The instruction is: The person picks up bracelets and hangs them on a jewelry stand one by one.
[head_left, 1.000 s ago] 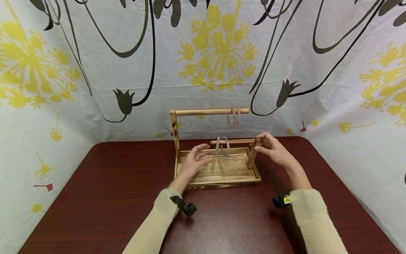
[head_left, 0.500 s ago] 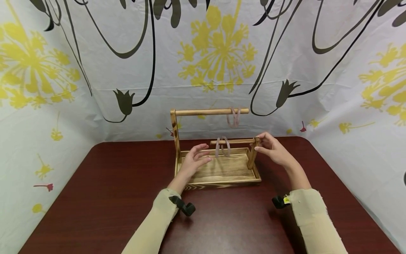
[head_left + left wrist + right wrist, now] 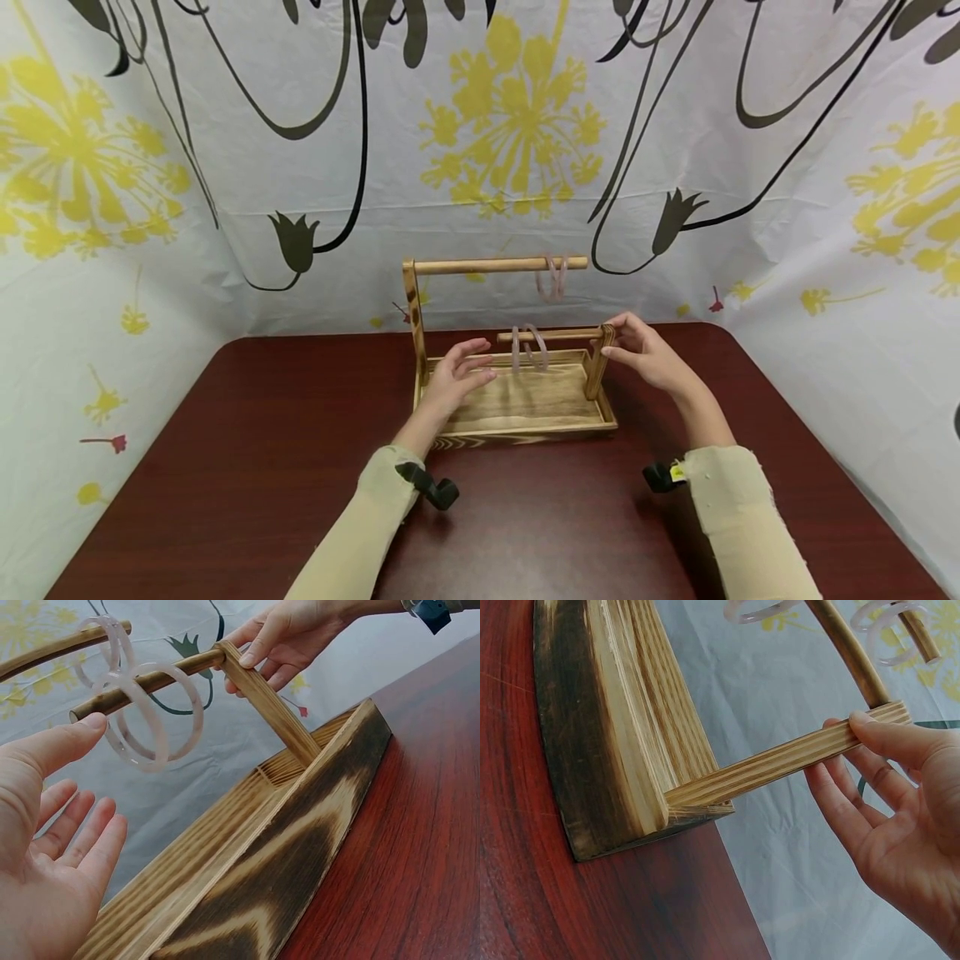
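Note:
A wooden display stand has a shallow tray [image 3: 517, 435] with a short post [image 3: 596, 377] at its right end. My right hand [image 3: 651, 357] pinches the top of this post between thumb and fingers. From there a lower rod [image 3: 573, 334] runs left to a free end. Two pale translucent bangles [image 3: 199, 714] hang around it, near that end. Beside the free end, my left hand [image 3: 452, 382] is held over the tray, fingers spread and holding nothing. In the left wrist view its thumb overlaps the rod tip; whether they touch I cannot tell.
A taller post [image 3: 415, 321] at the tray's left carries an upper rod [image 3: 480, 265] pointing right. Pinkish bangles [image 3: 114, 646] hang near its free end. The stand rests on a dark red-brown table [image 3: 300, 467], with a patterned curtain [image 3: 337, 183] behind.
My left hand has drifted slightly left, away from the lower rod's free end. The bangles on that rod have shifted a little to the right. The right hand keeps its place.

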`<state>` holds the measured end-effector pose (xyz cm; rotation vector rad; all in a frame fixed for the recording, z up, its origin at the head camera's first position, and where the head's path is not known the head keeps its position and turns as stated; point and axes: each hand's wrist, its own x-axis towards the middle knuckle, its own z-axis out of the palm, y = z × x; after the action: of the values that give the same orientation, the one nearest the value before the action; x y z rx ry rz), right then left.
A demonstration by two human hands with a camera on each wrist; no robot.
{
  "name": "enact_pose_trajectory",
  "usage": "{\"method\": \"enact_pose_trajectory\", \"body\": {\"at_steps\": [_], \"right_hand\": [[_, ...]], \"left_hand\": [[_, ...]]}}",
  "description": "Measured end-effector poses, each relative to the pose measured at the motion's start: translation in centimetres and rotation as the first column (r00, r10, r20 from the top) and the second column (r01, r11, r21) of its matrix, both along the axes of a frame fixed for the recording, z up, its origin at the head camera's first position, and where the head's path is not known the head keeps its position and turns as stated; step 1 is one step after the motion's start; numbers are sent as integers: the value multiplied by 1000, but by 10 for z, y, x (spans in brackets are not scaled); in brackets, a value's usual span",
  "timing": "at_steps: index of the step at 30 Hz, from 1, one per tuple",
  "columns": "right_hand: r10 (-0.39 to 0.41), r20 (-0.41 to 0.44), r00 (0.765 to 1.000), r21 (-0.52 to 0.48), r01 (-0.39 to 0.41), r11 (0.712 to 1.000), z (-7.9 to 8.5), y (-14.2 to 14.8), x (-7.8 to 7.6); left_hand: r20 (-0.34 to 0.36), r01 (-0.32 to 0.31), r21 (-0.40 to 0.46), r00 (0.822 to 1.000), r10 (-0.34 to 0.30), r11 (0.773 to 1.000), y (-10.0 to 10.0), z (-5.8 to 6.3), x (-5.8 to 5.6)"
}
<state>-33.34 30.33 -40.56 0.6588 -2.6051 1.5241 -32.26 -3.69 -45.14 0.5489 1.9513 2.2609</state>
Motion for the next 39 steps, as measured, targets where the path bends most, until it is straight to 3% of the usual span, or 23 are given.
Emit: {"method": "enact_pose_trajectory", "body": {"at_steps": [9, 21, 39], "right_hand": [[-23, 3, 1000, 24, 22, 999, -1, 2, -1], [-34, -32, 999, 45, 35, 998, -1, -1, 0], [-44, -19, 999, 57, 45, 997, 1, -1, 2]], "left_hand": [[-2, 17, 21, 1000, -17, 1000, -4, 2, 0], [-26, -13, -12, 1000, 13, 1000, -13, 7, 1], [-80, -2, -52, 997, -2, 999, -47, 17, 8]]}}
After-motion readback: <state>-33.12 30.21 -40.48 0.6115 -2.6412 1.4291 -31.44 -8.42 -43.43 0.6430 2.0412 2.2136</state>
